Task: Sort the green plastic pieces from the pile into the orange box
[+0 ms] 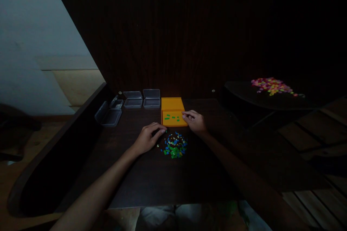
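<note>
An open yellow box [171, 104] stands at the back middle of the dark table, with several small green pieces [167, 118] lying inside. Just in front of it is a loose pile of tiny green, blue and pale yellow pieces [175, 146], which look like small building bricks. My left hand [148, 137] is closed at the pile's far left edge, thumb and forefinger together at a small green piece [166, 131]. Over the right edge of the box, my right hand [195, 121] has its fingers pinched; anything between them is too small to make out.
Open clear plastic cases [151, 103] line the back left, with another clear case [112, 117] by the table's raised left side [78, 130]. A dark panel [168, 36] rises behind. Pink, orange and yellow bits [273, 86] are heaped on a dark surface at right.
</note>
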Demonstrator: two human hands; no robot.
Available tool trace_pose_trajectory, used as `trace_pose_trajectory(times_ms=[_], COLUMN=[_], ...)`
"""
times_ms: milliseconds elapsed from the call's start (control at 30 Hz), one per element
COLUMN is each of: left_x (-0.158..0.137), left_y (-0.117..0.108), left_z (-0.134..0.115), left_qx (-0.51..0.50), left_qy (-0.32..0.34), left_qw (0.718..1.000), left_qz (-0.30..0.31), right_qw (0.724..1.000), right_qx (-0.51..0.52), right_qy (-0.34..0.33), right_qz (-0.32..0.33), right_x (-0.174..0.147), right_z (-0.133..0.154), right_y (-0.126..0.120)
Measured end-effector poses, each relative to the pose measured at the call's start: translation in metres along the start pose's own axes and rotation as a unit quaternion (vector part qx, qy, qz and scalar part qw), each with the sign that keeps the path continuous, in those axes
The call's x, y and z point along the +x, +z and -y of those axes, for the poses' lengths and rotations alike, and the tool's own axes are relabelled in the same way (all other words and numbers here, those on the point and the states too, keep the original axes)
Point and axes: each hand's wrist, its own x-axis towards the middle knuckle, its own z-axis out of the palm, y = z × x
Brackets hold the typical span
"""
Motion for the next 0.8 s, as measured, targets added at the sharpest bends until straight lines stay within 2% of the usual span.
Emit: trace_pose_trajectory(times_ms=[133,300,433,800], left_x=[0.001,0.0,-0.001,0.0], left_y=[0.001,0.005,0.008,0.008], left_z=[0.004,0.011,0.013,0.012], left_qx=[0.007,0.042,0.065,0.095], left_qy=[-0.028,-0.009,0.009,-0.01], left_qw=[0.999,0.999,0.997,0.991], left_qz=[-0.013,0.013,0.044,0.09], right_qw=[1.0,0.999,1.0,0.999], right_qx=[0.003,0.025,0.018,-0.021], right_qy=[0.009,0.029,0.008,-0.022], right_qz=[-0.009,-0.003,0.009,0.017], right_x=[0.0,0.001,0.0,0.001], right_z=[0.0,-0.001,0.0,0.006], right_y=[0.0,0.002,0.002,-0.001])
